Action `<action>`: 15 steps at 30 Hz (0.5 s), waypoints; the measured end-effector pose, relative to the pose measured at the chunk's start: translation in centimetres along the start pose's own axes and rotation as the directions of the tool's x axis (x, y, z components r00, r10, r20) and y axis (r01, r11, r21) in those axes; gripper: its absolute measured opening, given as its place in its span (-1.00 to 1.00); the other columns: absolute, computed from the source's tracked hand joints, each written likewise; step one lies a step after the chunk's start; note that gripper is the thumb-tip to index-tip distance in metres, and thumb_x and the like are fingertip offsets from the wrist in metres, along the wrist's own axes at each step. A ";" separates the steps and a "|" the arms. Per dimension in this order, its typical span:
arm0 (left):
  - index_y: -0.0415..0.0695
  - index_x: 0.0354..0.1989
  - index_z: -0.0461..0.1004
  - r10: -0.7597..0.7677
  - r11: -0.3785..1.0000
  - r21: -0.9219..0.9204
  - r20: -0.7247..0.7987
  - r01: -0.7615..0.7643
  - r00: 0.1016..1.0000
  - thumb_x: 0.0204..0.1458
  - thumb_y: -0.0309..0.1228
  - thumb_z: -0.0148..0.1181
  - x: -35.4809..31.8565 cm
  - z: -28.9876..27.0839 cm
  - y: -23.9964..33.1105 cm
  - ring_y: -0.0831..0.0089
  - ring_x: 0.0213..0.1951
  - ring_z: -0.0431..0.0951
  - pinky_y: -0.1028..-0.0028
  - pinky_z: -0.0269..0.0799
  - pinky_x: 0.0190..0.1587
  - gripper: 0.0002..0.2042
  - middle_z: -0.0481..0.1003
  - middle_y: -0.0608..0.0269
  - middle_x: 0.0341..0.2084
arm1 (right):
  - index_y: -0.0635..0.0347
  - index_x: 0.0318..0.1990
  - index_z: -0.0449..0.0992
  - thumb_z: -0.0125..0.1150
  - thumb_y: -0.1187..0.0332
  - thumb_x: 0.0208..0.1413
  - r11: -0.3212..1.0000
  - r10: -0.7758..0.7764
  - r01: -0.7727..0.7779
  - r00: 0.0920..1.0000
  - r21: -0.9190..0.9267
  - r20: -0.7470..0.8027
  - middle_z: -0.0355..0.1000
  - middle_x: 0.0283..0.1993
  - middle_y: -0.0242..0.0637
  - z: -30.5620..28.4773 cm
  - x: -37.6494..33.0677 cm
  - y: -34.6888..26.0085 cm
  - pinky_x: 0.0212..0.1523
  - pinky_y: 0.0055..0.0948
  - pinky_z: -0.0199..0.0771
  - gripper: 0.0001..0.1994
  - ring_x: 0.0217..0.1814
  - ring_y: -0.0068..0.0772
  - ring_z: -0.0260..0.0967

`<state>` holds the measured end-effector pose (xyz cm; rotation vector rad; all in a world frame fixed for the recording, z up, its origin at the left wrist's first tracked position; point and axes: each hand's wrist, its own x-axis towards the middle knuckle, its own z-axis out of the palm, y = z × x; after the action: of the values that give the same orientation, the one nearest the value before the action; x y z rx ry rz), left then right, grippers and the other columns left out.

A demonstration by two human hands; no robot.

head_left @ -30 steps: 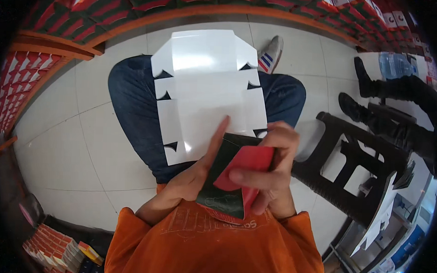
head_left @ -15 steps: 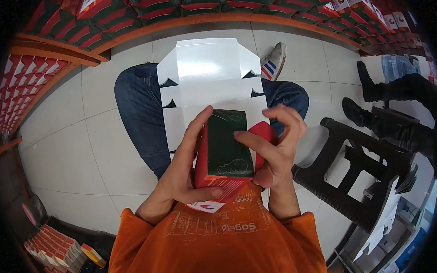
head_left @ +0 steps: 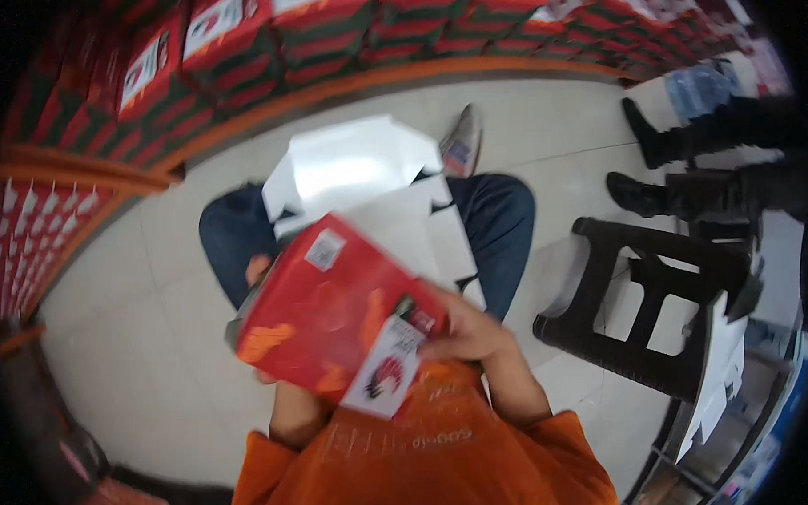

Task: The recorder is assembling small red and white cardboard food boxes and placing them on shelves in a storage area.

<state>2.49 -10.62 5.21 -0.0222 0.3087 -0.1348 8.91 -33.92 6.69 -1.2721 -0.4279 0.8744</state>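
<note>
1. Fingers of the right hand (head_left: 474, 333) are clamped on the box (head_left: 318, 298) at its right end, thumb across the printed face. Fingers of the left hand (head_left: 258, 268) close round the opposite end; the palm is hidden behind the box.

2. Head view, position of the box: held above the lap, in front of the orange shirt (head_left: 405, 471), its broad red face turned up toward the camera and its edges slanted. It overlaps the near part of the white blank (head_left: 346, 170). Whether the two touch cannot be told.

3. Head view, blank: unfolded, laid across both thighs, flaps spread.

4. Head view, surroundings: stacked boxes (head_left: 327, 32) stand in rows beyond the feet, behind an orange rail (head_left: 383, 77). A dark stool (head_left: 627, 360) stands to the right, with another person's legs (head_left: 733, 128) farther off. Blur limits finer detail.

5. Step in hand, as judged: handling of a box that appears made up, with the blank not yet folded.

6. Next move, as judged: it calls for a firm hold at both ends, a level carry clear of the blank, and care not to crush the box's edges.
</note>
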 end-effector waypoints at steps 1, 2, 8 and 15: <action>-0.21 0.08 0.18 0.016 0.999 -0.051 0.048 -0.014 0.999 0.01 0.02 0.24 0.3 -2.0 1.9 0.08 0.11 0.39 0.12 0.41 0.11 -0.35 0.24 -0.15 0.13 | 0.26 0.05 0.28 0.43 0.49 -0.10 0.998 0.026 -0.027 0.999 0.053 0.018 0.35 0.02 -0.28 -0.2 -0.5 0.7 0.21 -0.40 0.16 -0.45 0.15 -0.45 0.23; -0.16 -0.08 0.18 0.202 0.891 0.407 0.036 -0.199 0.979 -0.02 0.00 0.30 1.3 -4.0 2.3 0.10 0.07 0.44 0.12 0.40 0.12 -0.43 0.32 -0.16 0.07 | 0.25 0.07 0.28 0.43 0.54 -0.11 0.994 0.059 -0.057 0.998 0.092 -0.013 0.36 0.02 -0.29 -1.5 -1.5 1.2 0.21 -0.41 0.17 -0.43 0.15 -0.49 0.25; -0.12 0.15 0.06 0.074 0.277 0.934 0.213 -0.225 0.974 0.01 -0.18 0.33 4.1 0.9 0.5 0.28 -0.06 0.54 0.34 0.46 0.02 -0.35 0.47 -0.02 -0.10 | 0.20 0.02 0.23 0.39 0.59 -0.09 0.964 -0.187 0.259 0.824 0.062 -0.534 0.39 -0.12 -0.25 -3.7 -2.0 -2.5 -0.11 -0.61 0.38 -0.46 -0.10 -0.59 0.39; -0.19 0.23 0.10 0.282 -0.340 0.940 0.118 -0.016 0.952 -0.18 -0.15 0.45 11.7 -4.7 -8.8 0.29 -0.13 0.41 0.33 0.45 -0.16 -0.16 0.36 0.06 -0.13 | 0.15 -0.48 0.18 0.38 0.37 0.02 0.502 -0.834 0.085 -0.216 -0.861 -0.507 0.08 -0.47 -0.54 -18.9 3.2 -14.3 -0.43 -0.63 0.09 -0.63 -0.45 -0.65 0.00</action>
<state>10.98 -20.89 -2.38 1.9185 0.2724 -0.0801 29.05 -44.19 14.40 -1.6720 0.0209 -1.1997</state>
